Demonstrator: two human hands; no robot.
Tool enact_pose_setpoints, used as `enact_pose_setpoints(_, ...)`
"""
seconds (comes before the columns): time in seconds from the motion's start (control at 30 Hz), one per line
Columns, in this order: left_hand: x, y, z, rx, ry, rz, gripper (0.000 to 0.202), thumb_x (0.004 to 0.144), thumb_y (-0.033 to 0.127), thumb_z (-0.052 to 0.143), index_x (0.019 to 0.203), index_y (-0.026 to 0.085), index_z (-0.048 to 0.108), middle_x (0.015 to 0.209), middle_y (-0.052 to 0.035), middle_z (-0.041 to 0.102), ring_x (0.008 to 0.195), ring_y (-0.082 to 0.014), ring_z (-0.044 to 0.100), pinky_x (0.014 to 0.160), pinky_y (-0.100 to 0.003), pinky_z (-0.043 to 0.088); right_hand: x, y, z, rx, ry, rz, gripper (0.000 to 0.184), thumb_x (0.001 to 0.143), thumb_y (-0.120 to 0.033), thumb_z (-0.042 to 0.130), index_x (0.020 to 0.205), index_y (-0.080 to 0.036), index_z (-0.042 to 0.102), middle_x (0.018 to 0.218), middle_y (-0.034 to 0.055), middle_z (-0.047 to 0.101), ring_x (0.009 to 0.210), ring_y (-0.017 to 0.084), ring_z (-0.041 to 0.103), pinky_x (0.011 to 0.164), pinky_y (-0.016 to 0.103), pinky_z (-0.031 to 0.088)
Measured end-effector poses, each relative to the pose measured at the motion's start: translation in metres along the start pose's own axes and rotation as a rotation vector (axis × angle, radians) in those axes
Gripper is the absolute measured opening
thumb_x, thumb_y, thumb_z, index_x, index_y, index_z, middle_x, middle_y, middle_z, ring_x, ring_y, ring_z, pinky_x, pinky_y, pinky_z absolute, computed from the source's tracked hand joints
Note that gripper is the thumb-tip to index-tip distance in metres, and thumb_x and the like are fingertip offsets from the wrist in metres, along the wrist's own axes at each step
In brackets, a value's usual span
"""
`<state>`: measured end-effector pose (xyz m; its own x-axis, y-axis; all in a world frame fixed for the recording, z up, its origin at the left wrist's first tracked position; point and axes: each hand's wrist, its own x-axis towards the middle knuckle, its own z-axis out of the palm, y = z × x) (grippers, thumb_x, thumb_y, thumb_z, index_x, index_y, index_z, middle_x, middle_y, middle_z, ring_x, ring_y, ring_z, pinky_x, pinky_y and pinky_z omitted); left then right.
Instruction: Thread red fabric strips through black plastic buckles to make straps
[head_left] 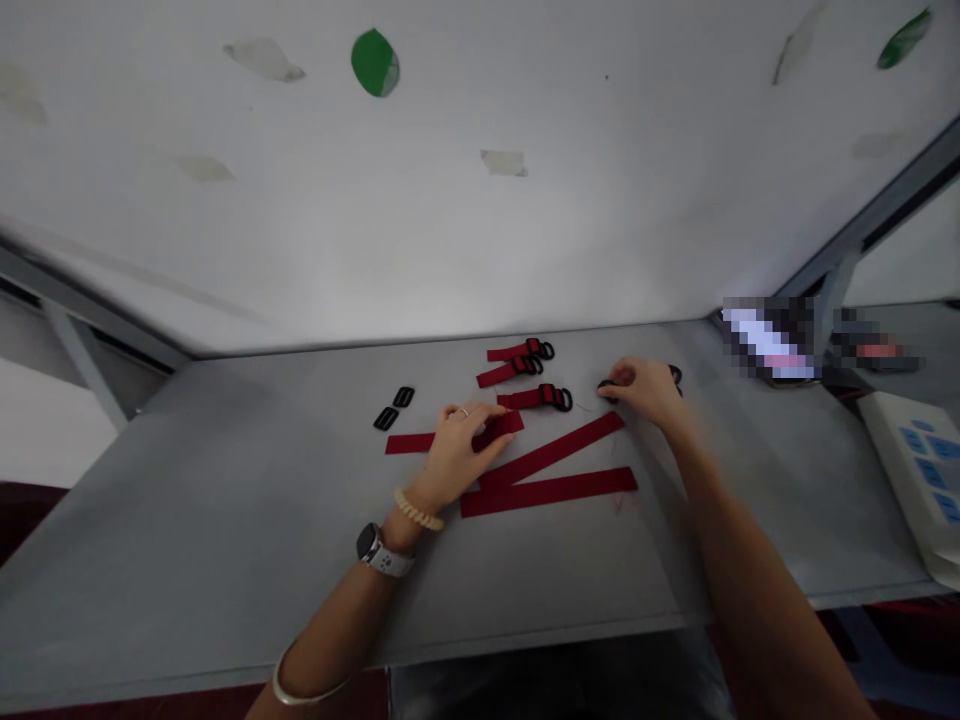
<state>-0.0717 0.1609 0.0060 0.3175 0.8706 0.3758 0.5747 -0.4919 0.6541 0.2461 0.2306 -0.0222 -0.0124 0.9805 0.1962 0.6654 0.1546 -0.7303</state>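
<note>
Red strap (pixel 409 443) lies flat across the grey worktop (pixel 225 520), and our left hand (pixel 457 455) sits on top of it. We press the fingers (pixel 487 440) down on the strap near its right end. They lie long and flat, and we cannot tell if they pinch it. The strap's long side runs from left to right, so it passes under the hand. The left hand is much nearer to it than the right hand.

Our right hand (pixel 645 392) is up by the far side of the worktop, well apart from the left hand. Its fingers curl in tight on a small black piece (pixel 606 388), and most of that piece is hidden. A thin thread (pixel 589 407) seems to trail from it, but it is hard to see. Another black piece (pixel 676 375) peeks out behind the hand.

Two long red straps (pixel 555 450) make a sideways V just below the right hand. Three short red straps with black rings (pixel 517 368) sit in a row near the far edge. Two black slide buckles (pixel 403 397) lie to the left of them. We wear a watch (pixel 369 545) and a bead bracelet (pixel 418 510) on our left wrist.
</note>
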Motion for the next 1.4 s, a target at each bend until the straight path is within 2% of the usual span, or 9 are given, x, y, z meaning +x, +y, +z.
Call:
enact_pose_setpoints(0.13, 0.000, 0.002, 0.000, -0.043, 0.034, -0.022, 0.025, 0.082, 0.026, 0.068, 0.107, 0.025, 0.066, 0.098, -0.0044, 0.074, 0.088, -0.0233, 0.067, 0.094, -0.045, 0.039, -0.004, -0.024, -0.004, 0.128, 0.103, 0.108, 0.024, 0.062, -0.024, 0.082, 0.056, -0.025, 0.059, 0.057, 0.0028, 0.060, 0.056, 0.021, 0.055, 0.056, 0.038, 0.043)
enact_pose_setpoints(0.23, -0.001, 0.003, 0.000, -0.031, 0.041, -0.012, 0.024, 0.084, 0.029, 0.068, 0.107, 0.024, 0.065, 0.100, -0.0052, 0.074, 0.089, -0.0236, 0.067, 0.093, -0.045, 0.039, -0.010, -0.049, 0.001, 0.244, 0.100, 0.165, 0.018, 0.072, -0.035, 0.074, 0.069, -0.022, 0.062, 0.064, 0.0034, 0.063, 0.052, 0.016, 0.054, 0.051, 0.034, 0.042)
enact_pose_setpoints(0.27, -0.001, 0.003, 0.000, -0.027, 0.042, -0.009, 0.024, 0.084, 0.030, 0.068, 0.107, 0.024, 0.065, 0.100, -0.0055, 0.074, 0.089, -0.0237, 0.067, 0.093, -0.045, 0.039, -0.014, -0.059, 0.006, 0.303, 0.060, 0.171, 0.022, 0.074, -0.041, 0.072, 0.073, -0.021, 0.063, 0.064, 0.0026, 0.064, 0.049, 0.014, 0.053, 0.049, 0.033, 0.041)
enact_pose_setpoints(0.4, -0.001, 0.004, 0.001, -0.024, 0.033, 0.002, 0.022, 0.086, 0.032, 0.067, 0.106, 0.023, 0.065, 0.099, -0.0055, 0.075, 0.089, -0.0237, 0.068, 0.091, -0.043, 0.040, -0.033, -0.098, 0.031, 0.772, -0.297, 0.218, 0.032, 0.070, -0.048, 0.076, 0.081, -0.021, 0.063, 0.065, -0.0027, 0.060, 0.048, 0.009, 0.049, 0.048, 0.027, 0.040)
enact_pose_setpoints(0.5, -0.002, 0.005, 0.002, -0.025, 0.020, 0.013, 0.022, 0.086, 0.034, 0.067, 0.106, 0.024, 0.065, 0.098, -0.0044, 0.075, 0.090, -0.0231, 0.067, 0.092, -0.043, 0.040, -0.043, -0.114, 0.046, 0.888, -0.385, 0.260, 0.034, 0.068, -0.049, 0.078, 0.080, -0.021, 0.061, 0.066, -0.0043, 0.059, 0.047, 0.008, 0.048, 0.048, 0.025, 0.040)
enact_pose_setpoints(0.87, -0.004, 0.002, 0.007, -0.052, 0.030, 0.024, 0.023, 0.084, 0.038, 0.070, 0.103, 0.025, 0.067, 0.096, -0.0047, 0.075, 0.088, -0.0235, 0.067, 0.093, -0.045, 0.040, -0.052, -0.117, 0.062, 0.894, -0.381, 0.283, 0.031, 0.072, -0.046, 0.075, 0.082, -0.022, 0.058, 0.064, -0.0054, 0.056, 0.049, 0.009, 0.050, 0.049, 0.025, 0.041)
enact_pose_setpoints(1.1, -0.004, 0.002, 0.007, -0.081, 0.073, -0.050, 0.020, 0.084, 0.034, 0.070, 0.102, 0.025, 0.069, 0.098, -0.0047, 0.077, 0.088, -0.0240, 0.068, 0.092, -0.046, 0.039, -0.064, -0.128, 0.074, 0.763, -0.145, 0.100, 0.019, 0.083, -0.040, 0.061, 0.092, -0.024, 0.060, 0.073, -0.0016, 0.061, 0.056, 0.012, 0.055, 0.055, 0.029, 0.048)
enact_pose_setpoints(1.23, -0.003, 0.002, 0.006, -0.097, 0.090, -0.058, 0.021, 0.080, 0.032, 0.074, 0.099, 0.025, 0.071, 0.093, -0.0036, 0.077, 0.083, -0.0235, 0.069, 0.090, -0.044, 0.042, -0.068, -0.130, 0.076, 0.736, -0.149, 0.060, 0.016, 0.085, -0.035, 0.058, 0.096, -0.024, 0.063, 0.084, 0.0018, 0.066, 0.060, 0.013, 0.058, 0.058, 0.031, 0.050)
enact_pose_setpoints(1.4, -0.001, 0.002, 0.001, -0.035, 0.116, -0.077, 0.023, 0.083, 0.029, 0.072, 0.105, 0.024, 0.071, 0.099, -0.0045, 0.077, 0.089, -0.0227, 0.070, 0.087, -0.040, 0.047, -0.064, -0.127, 0.069, 0.595, -0.172, -0.097, 0.022, 0.086, -0.029, 0.062, 0.107, -0.027, 0.068, 0.107, 0.0049, 0.067, 0.087, 0.017, 0.062, 0.071, 0.032, 0.051)
